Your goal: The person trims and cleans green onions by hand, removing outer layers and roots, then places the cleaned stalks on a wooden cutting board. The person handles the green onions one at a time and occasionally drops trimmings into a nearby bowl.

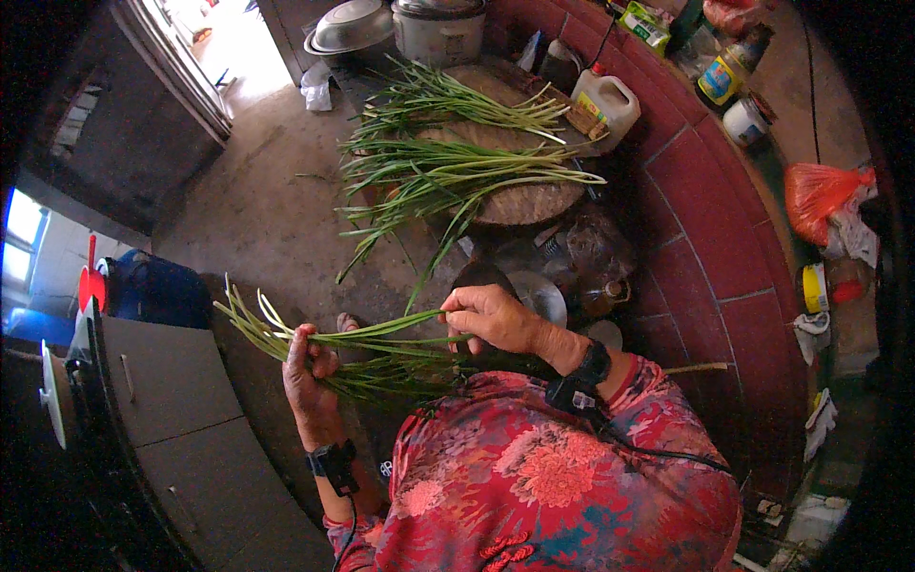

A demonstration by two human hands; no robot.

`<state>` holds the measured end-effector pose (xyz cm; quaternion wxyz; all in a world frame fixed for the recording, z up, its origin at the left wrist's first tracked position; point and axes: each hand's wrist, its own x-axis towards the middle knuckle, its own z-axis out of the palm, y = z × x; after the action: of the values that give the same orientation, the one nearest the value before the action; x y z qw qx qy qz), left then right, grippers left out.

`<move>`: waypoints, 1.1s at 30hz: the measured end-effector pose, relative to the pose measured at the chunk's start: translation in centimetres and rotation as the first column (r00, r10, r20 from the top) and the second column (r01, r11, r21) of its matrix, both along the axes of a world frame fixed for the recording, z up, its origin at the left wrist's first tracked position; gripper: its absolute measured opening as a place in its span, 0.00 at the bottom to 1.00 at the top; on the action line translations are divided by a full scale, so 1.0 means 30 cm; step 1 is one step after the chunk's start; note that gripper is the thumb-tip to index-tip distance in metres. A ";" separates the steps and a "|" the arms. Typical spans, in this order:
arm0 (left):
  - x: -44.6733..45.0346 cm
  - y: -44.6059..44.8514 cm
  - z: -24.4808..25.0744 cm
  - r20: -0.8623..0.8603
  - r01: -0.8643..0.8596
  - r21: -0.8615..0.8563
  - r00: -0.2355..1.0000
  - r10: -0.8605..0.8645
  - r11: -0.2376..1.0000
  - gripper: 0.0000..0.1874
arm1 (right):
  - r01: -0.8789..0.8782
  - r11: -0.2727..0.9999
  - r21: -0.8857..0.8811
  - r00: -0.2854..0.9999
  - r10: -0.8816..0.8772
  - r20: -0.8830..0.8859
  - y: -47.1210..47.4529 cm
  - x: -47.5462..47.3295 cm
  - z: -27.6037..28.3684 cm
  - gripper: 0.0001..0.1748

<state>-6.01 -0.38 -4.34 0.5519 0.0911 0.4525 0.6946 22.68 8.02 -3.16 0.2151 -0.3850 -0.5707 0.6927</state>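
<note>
A bunch of long green leafy stalks, likely garlic greens, lies across in front of my body. My left hand is closed round it near the pale stem ends, which stick out to the left. The fingertips of my right hand pinch green leaves at the other end of the bunch. Further off, two piles of the same stalks, a far pile and a nearer pile, lie on a low surface with a round wooden board. Their leaves hang over its left side.
A plastic jug and a rice cooker stand beyond the piles. A metal bowl and an oil bottle are beside my right arm. Grey cabinets line the left, a red tiled wall curves on the right.
</note>
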 end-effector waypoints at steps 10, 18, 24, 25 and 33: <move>0.034 0.009 0.046 -0.084 -0.010 -0.029 0.996 0.007 1.000 0.06 | -0.188 0.981 -0.040 0.976 0.191 0.102 0.038 0.025 -0.075 0.14; -0.013 0.035 -0.019 -0.024 -0.006 -0.084 1.000 0.004 0.996 0.06 | -0.283 0.933 -0.223 0.940 0.316 0.128 0.101 0.071 -0.070 0.14; -0.039 0.048 -0.044 -0.048 -0.044 -0.053 0.998 0.041 0.998 0.10 | -0.357 0.909 -0.215 0.908 0.391 0.147 0.111 0.108 -0.072 0.13; -0.039 0.049 -0.045 -0.045 -0.057 -0.050 0.997 0.055 0.997 0.10 | -0.378 0.908 -0.183 0.898 0.407 0.165 0.111 0.113 -0.078 0.13; -0.042 0.057 -0.049 -0.085 -0.065 -0.060 0.995 0.059 0.996 0.10 | -0.520 0.840 0.153 0.843 0.477 0.248 0.106 0.136 -0.112 0.16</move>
<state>-7.26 1.33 -5.82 0.5132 0.0885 0.4993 0.6924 26.77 11.20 -6.51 0.0084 -0.2647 -0.7413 0.6167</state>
